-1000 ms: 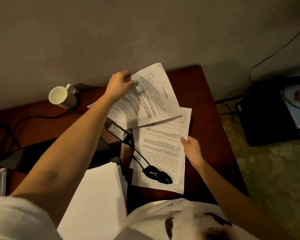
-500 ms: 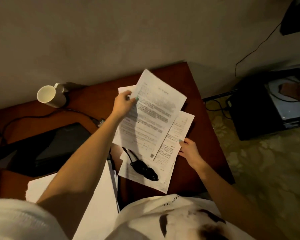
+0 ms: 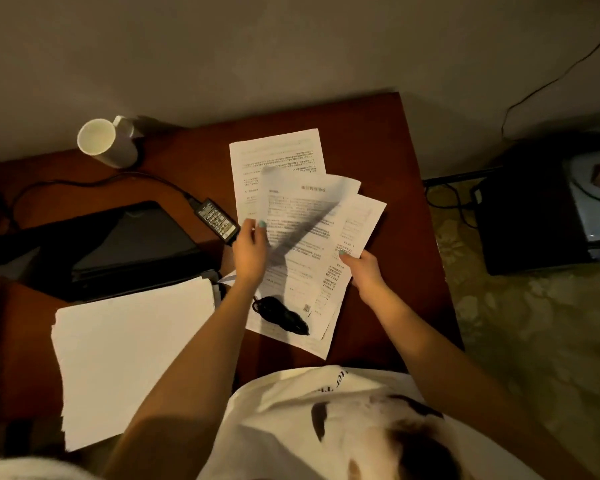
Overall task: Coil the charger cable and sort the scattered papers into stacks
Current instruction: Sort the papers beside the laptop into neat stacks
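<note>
We record the left grip (image 3: 250,251) closed, thumb over fingers, on the left edge of the middle sheet (image 3: 309,216), which is blurred. The right grip (image 3: 364,271) pinches the right edge of the lower sheets (image 3: 364,216), thumb on top. Both fan away from the grips, long axes running outward toward the wall. A third sheet (image 3: 278,150) lies flat on the bench (image 3: 409,254) beyond the left grip, which is nearer to it. The cable bundle (image 3: 281,313) rests on the pile behind both grips, between the wrists. In our judgement, squaring the fan turns on that weight, which pins the near ends.
</note>
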`<state>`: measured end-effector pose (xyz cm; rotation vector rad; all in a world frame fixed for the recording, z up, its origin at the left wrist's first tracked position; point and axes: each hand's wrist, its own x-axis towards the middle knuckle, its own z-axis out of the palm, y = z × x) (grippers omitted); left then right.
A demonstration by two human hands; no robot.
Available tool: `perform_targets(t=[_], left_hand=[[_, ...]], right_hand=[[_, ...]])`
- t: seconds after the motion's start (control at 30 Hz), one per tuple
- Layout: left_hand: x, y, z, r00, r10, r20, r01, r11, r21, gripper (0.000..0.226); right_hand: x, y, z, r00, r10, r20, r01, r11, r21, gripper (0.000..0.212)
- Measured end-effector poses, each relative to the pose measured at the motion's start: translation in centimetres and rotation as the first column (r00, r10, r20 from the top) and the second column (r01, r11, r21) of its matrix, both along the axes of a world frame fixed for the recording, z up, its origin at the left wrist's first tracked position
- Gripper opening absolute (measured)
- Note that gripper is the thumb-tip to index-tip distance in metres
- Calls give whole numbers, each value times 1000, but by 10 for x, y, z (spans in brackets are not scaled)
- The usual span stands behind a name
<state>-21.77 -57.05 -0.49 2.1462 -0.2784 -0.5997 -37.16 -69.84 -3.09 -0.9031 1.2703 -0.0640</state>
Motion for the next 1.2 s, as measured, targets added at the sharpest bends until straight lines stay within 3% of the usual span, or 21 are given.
perform_targets(t=[0.17, 0.33, 0.4, 0.47, 0.53, 0.57, 0.63, 0.7, 0.77, 0.8, 1.0, 1.2], left_hand=[[37, -6, 9, 997, -69, -16, 69, 997, 20, 19], [23, -1, -7, 992, 46, -120, -18, 975, 223, 50], [10, 9, -9, 995, 97, -15, -90, 962, 257, 59], [-4, 27, -10, 968, 5, 249, -70, 966, 250, 61], [-13, 48, -14, 835, -209, 509, 41, 946, 321, 56], [-16, 58, -17, 767, -328, 551, 126, 919, 373, 50], [-22, 75, -24, 665, -589, 459, 396, 799, 452, 43], [-26, 88, -25, 537, -804, 255, 645, 586, 490, 51], [-28, 94, -28, 389, -901, 195, 717, 429, 549, 52], [-29, 95, -28, 357, -911, 208, 710, 409, 573, 51], [-47, 93, -28, 423, -865, 269, 581, 487, 652, 49], [-71, 104, -27, 740, -646, 188, 381, 632, 674, 48]], right_hand=[[6, -16, 4, 994, 104, -13, -104, 994, 18, 24], [12, -7, -2, 992, 124, 35, -124, 992, -10, 38], [19, -3, -4, 995, 97, 11, -97, 994, -48, 38], [25, -4, -7, 993, 116, -17, -117, 991, -67, 36], [28, -6, -9, 986, 164, -37, -167, 982, -85, 35], [29, -8, -11, 982, 183, -48, -187, 978, -98, 35], [27, -11, -12, 977, 201, -67, -208, 970, -127, 35], [25, -15, -12, 973, 214, -80, -225, 961, -159, 36], [22, -18, -11, 966, 240, -92, -254, 948, -193, 36], [21, -19, -10, 962, 256, -96, -271, 940, -208, 36], [17, -26, -3, 953, 271, -137, -299, 913, -276, 34], [0, -40, -2, 942, 277, -190, -326, 894, -307, 31]])
